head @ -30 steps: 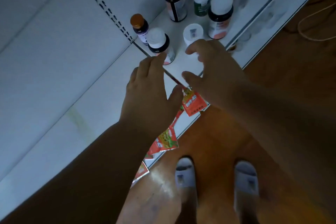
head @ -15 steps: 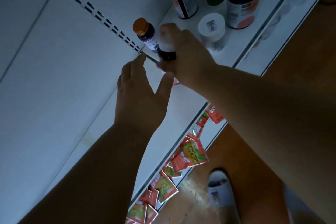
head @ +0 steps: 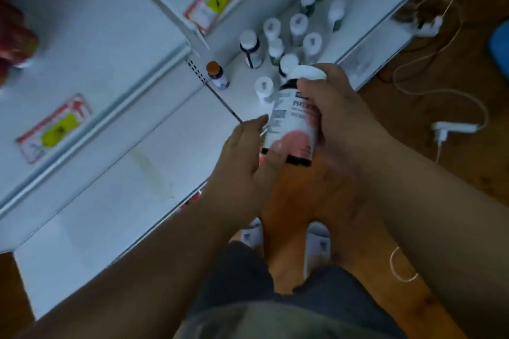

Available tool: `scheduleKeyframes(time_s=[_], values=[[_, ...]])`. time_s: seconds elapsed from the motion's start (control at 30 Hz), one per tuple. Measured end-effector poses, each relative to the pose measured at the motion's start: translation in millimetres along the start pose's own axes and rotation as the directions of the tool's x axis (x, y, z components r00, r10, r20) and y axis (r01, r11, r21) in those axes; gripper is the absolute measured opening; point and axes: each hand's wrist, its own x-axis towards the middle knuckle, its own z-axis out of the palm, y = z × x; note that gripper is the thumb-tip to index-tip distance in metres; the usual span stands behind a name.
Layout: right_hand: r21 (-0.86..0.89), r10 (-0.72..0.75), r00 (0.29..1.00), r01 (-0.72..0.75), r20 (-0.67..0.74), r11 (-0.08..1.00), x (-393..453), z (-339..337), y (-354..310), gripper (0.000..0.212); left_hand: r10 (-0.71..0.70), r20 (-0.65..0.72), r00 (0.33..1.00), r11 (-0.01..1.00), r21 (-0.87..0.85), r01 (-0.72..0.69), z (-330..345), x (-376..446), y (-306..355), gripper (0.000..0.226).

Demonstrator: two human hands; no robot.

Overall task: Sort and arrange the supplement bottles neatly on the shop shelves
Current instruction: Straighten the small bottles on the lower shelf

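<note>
Both forearms reaching forward and down, converging at centre; left hand (head: 242, 157) curled from the left, thumb pressed across the held object's lower face; right hand (head: 334, 107) wrapped around its right side, fingertips at the upper part.

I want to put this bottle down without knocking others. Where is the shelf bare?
Bare: the bottom shelf left of the divider seam, up to the orange-capped bottle. Crowded: right of the seam, where white-capped bottles cluster. Both hands hold the bottle.

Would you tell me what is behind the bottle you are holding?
Behind the held bottle, white-capped bottles stand on the shelf. It and the right hand cover part of the nearest ones.
</note>
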Motion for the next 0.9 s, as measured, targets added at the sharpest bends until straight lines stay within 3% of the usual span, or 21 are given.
scheduleKeyframes(time_s=[0.07, 0.23, 0.37, 0.47, 0.6, 0.7, 0.83, 0.9], values=[[-0.001, -0.053, 0.999, 0.053, -0.006, 0.999, -14, 1, -38, 0.028, 0.051, -0.014, 0.999, 0.997, -0.060, -0.051, -8, -8, 33, 0.067], [-0.025, -0.131, 0.991, 0.132, 0.041, 0.991, -23, 20, -111, 0.022, 0.077, -0.083, 0.994, 0.994, -0.076, -0.083, -46, 6, 76, 0.075], [-0.097, -0.246, 0.966, 0.254, 0.082, 0.962, -8, 47, -146, 0.023, 0.198, -0.139, 0.970, 0.977, 0.107, -0.184, -90, 29, 85, 0.085], [-0.263, -0.295, 0.947, 0.319, 0.125, 0.911, 11, 67, -169, 0.027, 0.238, -0.189, 0.953, 0.957, 0.211, -0.197, -118, 53, 81, 0.087], [-0.457, -0.362, 0.888, 0.456, 0.282, 0.763, 41, 95, -197, 0.036, 0.214, -0.247, 0.945, 0.944, 0.302, -0.135, -143, 81, 71, 0.084], [-0.580, -0.378, 0.820, 0.572, 0.430, 0.580, 75, 122, -207, 0.046, 0.133, -0.321, 0.938, 0.948, 0.319, -0.025, -154, 103, 56, 0.084], [-0.622, -0.407, 0.658, 0.746, 0.633, 0.239, 128, 160, -206, 0.057, -0.069, -0.437, 0.897, 0.907, 0.347, 0.238, -163, 131, 34, 0.095], [-0.564, -0.358, 0.582, 0.809, 0.730, 0.165, 150, 175, -202, 0.057, -0.153, -0.486, 0.860, 0.853, 0.375, 0.364, -166, 140, 25, 0.098]])
